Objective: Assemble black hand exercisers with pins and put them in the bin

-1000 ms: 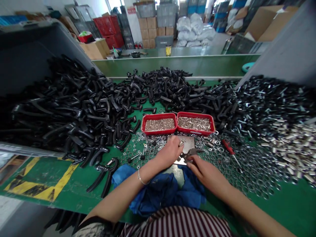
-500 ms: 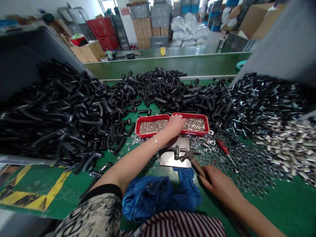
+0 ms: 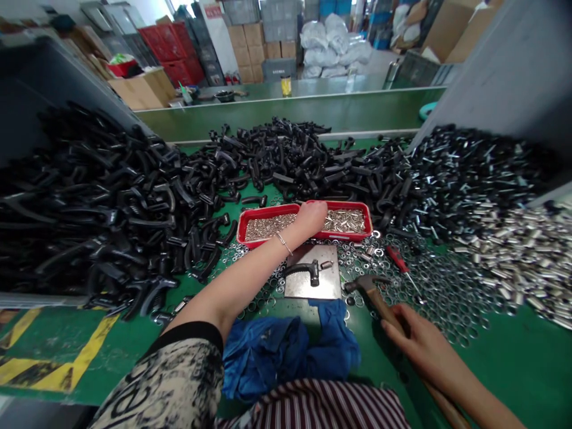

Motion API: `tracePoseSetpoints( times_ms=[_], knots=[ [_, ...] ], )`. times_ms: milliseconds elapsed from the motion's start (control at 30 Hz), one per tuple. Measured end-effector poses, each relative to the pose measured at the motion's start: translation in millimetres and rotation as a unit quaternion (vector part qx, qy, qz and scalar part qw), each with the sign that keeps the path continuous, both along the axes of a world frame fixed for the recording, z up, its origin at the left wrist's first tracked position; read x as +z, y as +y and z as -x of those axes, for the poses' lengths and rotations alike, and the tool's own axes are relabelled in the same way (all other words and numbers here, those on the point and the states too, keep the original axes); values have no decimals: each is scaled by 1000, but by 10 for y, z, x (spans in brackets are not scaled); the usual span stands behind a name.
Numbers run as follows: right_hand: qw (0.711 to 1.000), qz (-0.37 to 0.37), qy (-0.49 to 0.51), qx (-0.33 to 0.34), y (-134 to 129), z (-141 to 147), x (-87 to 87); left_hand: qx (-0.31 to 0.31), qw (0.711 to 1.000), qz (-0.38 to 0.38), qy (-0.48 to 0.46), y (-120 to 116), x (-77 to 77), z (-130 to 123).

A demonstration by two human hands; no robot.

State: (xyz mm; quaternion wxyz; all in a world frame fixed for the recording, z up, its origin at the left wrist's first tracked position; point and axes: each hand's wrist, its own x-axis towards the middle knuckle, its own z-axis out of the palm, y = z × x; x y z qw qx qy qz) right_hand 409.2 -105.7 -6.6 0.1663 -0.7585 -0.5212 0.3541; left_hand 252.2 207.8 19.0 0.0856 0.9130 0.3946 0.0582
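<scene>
While the left hand (image 3: 314, 217) reaches over the facing ends of two red trays, its fingertips are hidden, so how far it is open and whether it has hold of anything cannot be told. The left tray (image 3: 268, 210) holds fine metallic pieces (image 3: 268, 226); the right tray (image 3: 369, 220) holds small silvery pins (image 3: 346, 220). In the head view, the right hand (image 3: 411, 330) is closed around the wooden handle of a claw hammer (image 3: 379, 302), whose head lies just beside a metal plate (image 3: 319, 290). On that plate are a curved black lever (image 3: 304, 268) and, just right of its head, a small spring (image 3: 326, 264). The left forearm crosses the green table (image 3: 522, 351) diagonally, covering part of the left tray and some of the loose rings. More metal rings (image 3: 438, 298) spread to the right, around a red-handled screwdriver (image 3: 397, 259). A crumpled blue cloth (image 3: 277, 357) lies between the plate and the person's striped clothing. Heaped black levers (image 3: 134, 196) fill the left side and run behind the trays, crowding their far edges. On the right are a pile of dark-headed bolts (image 3: 469, 173) and, nearer, a pile of silvery cylinders (image 3: 513, 256). Beyond the heaps runs a green strip (image 3: 286, 110), with boxes, crates and white sacks (image 3: 335, 47) farther back.
</scene>
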Motion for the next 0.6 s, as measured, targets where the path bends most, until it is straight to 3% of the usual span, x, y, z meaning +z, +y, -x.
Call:
tracePoseSetpoints(
  times_ms=[67,133,233,300,433,600],
  knots=[
    [999,-25,32,-36,85,26,-54,-4,999,-9,-54,-110,58,81],
    [987,-40,132,-77,187,33,-78,-32,988,10,-148,-263,94,241],
    [929,3,352,-118,281,14,-59,-39,951,117,-284,-548,55,579],
    [895,38,426,-125,301,9,-21,-2,927,205,-315,-731,-40,780],
    [928,3,361,-96,343,85,149,67,904,266,-329,-942,-300,938],
    [947,-58,315,-30,455,202,392,75,913,259,-305,-936,-483,885]
  ],
)
